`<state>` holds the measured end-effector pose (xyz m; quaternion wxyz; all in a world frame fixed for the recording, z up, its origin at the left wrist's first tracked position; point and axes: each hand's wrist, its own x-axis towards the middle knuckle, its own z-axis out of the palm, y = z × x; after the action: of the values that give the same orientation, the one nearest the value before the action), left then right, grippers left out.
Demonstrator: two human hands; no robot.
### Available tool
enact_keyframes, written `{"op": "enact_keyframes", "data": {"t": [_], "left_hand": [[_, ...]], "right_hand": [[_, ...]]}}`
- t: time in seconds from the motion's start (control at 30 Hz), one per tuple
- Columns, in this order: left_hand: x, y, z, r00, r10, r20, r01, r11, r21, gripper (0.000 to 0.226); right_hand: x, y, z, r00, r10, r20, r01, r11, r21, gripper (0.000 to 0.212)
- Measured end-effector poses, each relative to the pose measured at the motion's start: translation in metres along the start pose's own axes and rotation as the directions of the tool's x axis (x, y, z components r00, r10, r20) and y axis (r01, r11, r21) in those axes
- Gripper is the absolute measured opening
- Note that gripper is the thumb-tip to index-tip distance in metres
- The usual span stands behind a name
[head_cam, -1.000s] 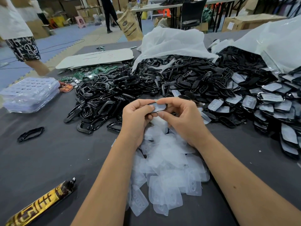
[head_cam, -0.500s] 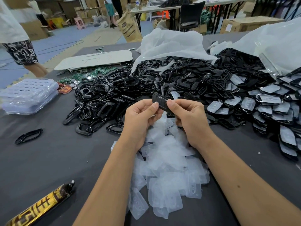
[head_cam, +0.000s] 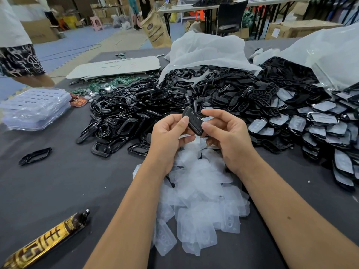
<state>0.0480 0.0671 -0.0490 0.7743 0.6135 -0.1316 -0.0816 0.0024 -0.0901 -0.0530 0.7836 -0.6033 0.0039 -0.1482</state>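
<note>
Hands meet above the middle of the dark grey surface (head_cam: 58, 181), both on one small black key-fob shell (head_cam: 192, 122). The left hand (head_cam: 167, 136) pinches the shell's left edge, thumb on top and fingers curled beneath. The right hand (head_cam: 229, 138) grips the right edge between thumb and curled fingers, with the forefinger reaching over the far end. The shell is held tilted and clear of the surface, above the far end of a pile of translucent pads (head_cam: 198, 200) that spreads from under the hands toward the near edge.

Beyond the hands, a heap of black frames (head_cam: 126, 117) spills from a white bag (head_cam: 204, 49) toward the far edge. Along the right edge lie black shells with pale inserts (head_cam: 320, 129), stacked and overlapping (many lie insert side up). One loose black frame (head_cam: 36, 156) lies alone toward the left edge, well apart from the heap. A stack of clear blister trays (head_cam: 35, 107) sits at the left edge, and green circuit boards (head_cam: 116, 83) lie beyond it, beside a white card sheet (head_cam: 114, 66). A gold-and-brown tube (head_cam: 44, 243) lies at an angle at the near left corner.
</note>
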Motion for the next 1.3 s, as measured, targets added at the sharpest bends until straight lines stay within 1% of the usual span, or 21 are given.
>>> {"op": "enact_keyframes", "data": {"t": [0.13, 0.27, 0.37, 0.5, 0.57, 0.73, 0.83, 0.93, 1.1, 1.17, 1.3], "left_hand": [[0.0021, -0.0028, -0.001, 1.0, 0.018, -0.011, -0.018, 1.0, 0.009, 0.015], [0.0026, -0.0024, -0.0023, 1.0, 0.022, 0.007, -0.022, 1.0, -0.006, 0.015], [0.003, -0.0012, -0.0042, 0.999, 0.045, 0.026, -0.045, 0.999, -0.017, 0.017], [0.0039, -0.0019, -0.0041, 0.999, 0.045, 0.03, -0.045, 0.999, 0.022, 0.016], [0.0038, -0.0021, -0.0033, 0.998, 0.041, 0.04, -0.042, 0.999, 0.028, 0.016], [0.0015, -0.0007, -0.0026, 0.996, 0.035, 0.08, -0.034, 0.999, -0.013, 0.015], [0.0011, 0.0008, -0.0044, 0.996, 0.038, 0.076, -0.039, 0.999, 0.006, 0.014], [0.0003, -0.0003, -0.0031, 0.996, 0.037, 0.078, -0.042, 0.998, 0.055, 0.014], [-0.0001, -0.0014, -0.0021, 0.993, 0.038, 0.114, -0.045, 0.997, 0.062, 0.014], [-0.0007, -0.0012, -0.0016, 0.992, 0.032, 0.122, -0.037, 0.999, 0.039, 0.014], [-0.0021, 0.0016, 0.0001, 0.985, 0.021, 0.171, -0.009, 0.998, -0.067, 0.015]], "right_hand": [[-0.0003, -0.0014, -0.0011, 1.0, -0.017, 0.026, 0.017, 1.0, 0.021, 0.027], [-0.0002, -0.0023, -0.0009, 0.998, -0.022, 0.053, 0.019, 0.998, 0.063, 0.033], [0.0, -0.0025, -0.0003, 0.998, 0.019, 0.066, -0.025, 0.995, 0.097, 0.038], [0.0016, -0.0028, -0.0011, 0.991, 0.097, 0.094, -0.107, 0.989, 0.101, 0.05], [0.0021, -0.0029, -0.0026, 0.988, 0.116, 0.106, -0.13, 0.982, 0.134, 0.05], [0.0025, -0.0035, -0.0062, 0.983, 0.13, 0.132, -0.15, 0.977, 0.152, 0.048], [0.002, -0.0043, -0.0053, 0.977, 0.139, 0.163, -0.168, 0.969, 0.183, 0.047], [0.0025, -0.0041, -0.0039, 0.976, 0.15, 0.156, -0.178, 0.966, 0.189, 0.051], [0.0025, -0.005, -0.0048, 0.982, 0.129, 0.139, -0.156, 0.965, 0.21, 0.046], [0.0024, -0.0046, -0.0054, 0.982, 0.129, 0.139, -0.158, 0.963, 0.219, 0.046], [0.0022, -0.0058, -0.006, 0.979, 0.134, 0.154, -0.17, 0.952, 0.256, 0.042]]}}
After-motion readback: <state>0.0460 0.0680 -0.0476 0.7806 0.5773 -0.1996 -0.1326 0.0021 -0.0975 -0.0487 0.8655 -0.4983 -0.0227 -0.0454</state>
